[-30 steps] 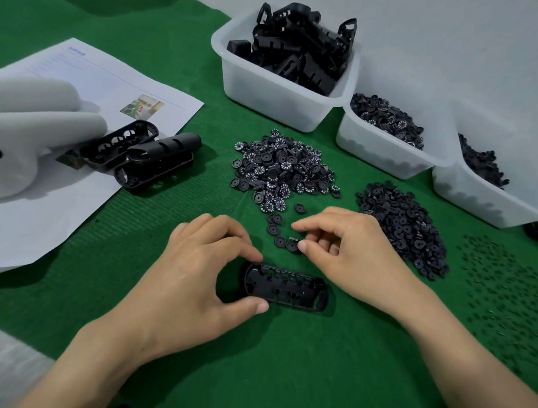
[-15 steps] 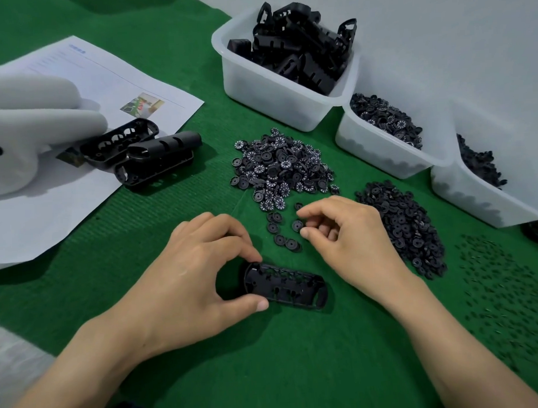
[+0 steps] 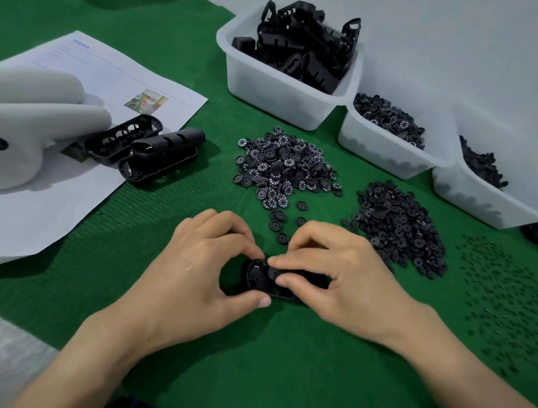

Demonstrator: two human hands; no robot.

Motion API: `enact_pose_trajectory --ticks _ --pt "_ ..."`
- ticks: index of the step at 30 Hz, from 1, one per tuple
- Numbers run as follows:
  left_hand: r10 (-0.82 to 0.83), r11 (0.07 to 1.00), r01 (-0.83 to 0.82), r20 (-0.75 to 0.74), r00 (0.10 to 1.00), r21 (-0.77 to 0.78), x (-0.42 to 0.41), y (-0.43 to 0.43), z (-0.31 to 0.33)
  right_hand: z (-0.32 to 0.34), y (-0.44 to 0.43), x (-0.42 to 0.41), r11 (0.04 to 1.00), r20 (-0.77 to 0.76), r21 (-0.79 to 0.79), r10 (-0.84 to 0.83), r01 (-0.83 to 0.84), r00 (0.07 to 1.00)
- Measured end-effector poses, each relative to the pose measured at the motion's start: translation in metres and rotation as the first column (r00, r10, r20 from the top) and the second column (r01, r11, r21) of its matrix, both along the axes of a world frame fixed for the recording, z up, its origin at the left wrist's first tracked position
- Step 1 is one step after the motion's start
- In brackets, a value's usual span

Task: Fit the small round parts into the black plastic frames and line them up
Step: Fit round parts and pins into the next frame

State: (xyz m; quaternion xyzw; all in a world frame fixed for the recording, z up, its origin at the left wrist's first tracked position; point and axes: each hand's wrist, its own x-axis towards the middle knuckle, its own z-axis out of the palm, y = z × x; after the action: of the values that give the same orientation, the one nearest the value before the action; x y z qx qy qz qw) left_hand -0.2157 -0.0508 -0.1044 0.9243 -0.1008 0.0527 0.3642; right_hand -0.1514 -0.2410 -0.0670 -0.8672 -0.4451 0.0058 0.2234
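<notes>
A black plastic frame (image 3: 259, 279) lies on the green mat near the front centre, mostly hidden under my fingers. My left hand (image 3: 200, 270) grips its left end between thumb and forefinger. My right hand (image 3: 340, 271) lies over the frame's right part and pinches a small round part (image 3: 274, 273) against the frame's inside with thumb and forefinger. A heap of numbered round wheels (image 3: 283, 165) lies just beyond, with a few loose wheels (image 3: 277, 217) trailing toward my hands. A second heap of plain black discs (image 3: 399, 226) lies to the right.
White bins stand at the back: one with black frames (image 3: 288, 84), two with small round parts (image 3: 390, 144), (image 3: 487, 193). Three frames (image 3: 143, 147) rest on a paper sheet (image 3: 48, 205) at left, beside grey foam (image 3: 30, 126). Tiny dark pins (image 3: 506, 302) are scattered at right.
My right hand has moved from the loose wheels down onto the frame, carrying a small round part. My left hand keeps its hold on the frame's left end.
</notes>
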Motion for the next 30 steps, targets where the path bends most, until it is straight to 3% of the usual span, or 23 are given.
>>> enact_pose_trajectory --ticks 7,16,19,22,24,30 --pt "0.0 1.0 0.0 0.003 1.0 0.014 0.0 0.0 0.0 0.003 0.005 -0.004 0.995 0.144 -0.103 0.022 -0.007 0.989" --pt "-0.001 1.0 0.001 0.009 1.0 0.025 0.001 -0.001 0.0 0.006 0.005 -0.003 0.976 0.148 -0.213 0.07 -0.038 0.986" --pt "-0.004 1.0 0.004 0.002 1.0 0.018 0.001 0.0 0.0 0.01 0.004 0.003 0.983 0.057 -0.18 0.038 -0.027 0.998" --pt "-0.003 1.0 0.003 -0.005 1.0 0.008 0.0 0.0 -0.001 0.012 -0.004 0.021 0.984 -0.027 -0.051 -0.173 0.172 0.985" --pt "-0.002 1.0 0.002 -0.008 1.0 0.006 0.0 0.0 -0.001 0.01 -0.007 0.027 0.961 -0.073 -0.066 -0.273 0.268 0.959" --pt "-0.002 1.0 0.002 0.005 1.0 0.014 0.0 0.0 -0.001 0.001 0.001 0.024 0.966 -0.123 -0.129 -0.241 0.225 0.963"
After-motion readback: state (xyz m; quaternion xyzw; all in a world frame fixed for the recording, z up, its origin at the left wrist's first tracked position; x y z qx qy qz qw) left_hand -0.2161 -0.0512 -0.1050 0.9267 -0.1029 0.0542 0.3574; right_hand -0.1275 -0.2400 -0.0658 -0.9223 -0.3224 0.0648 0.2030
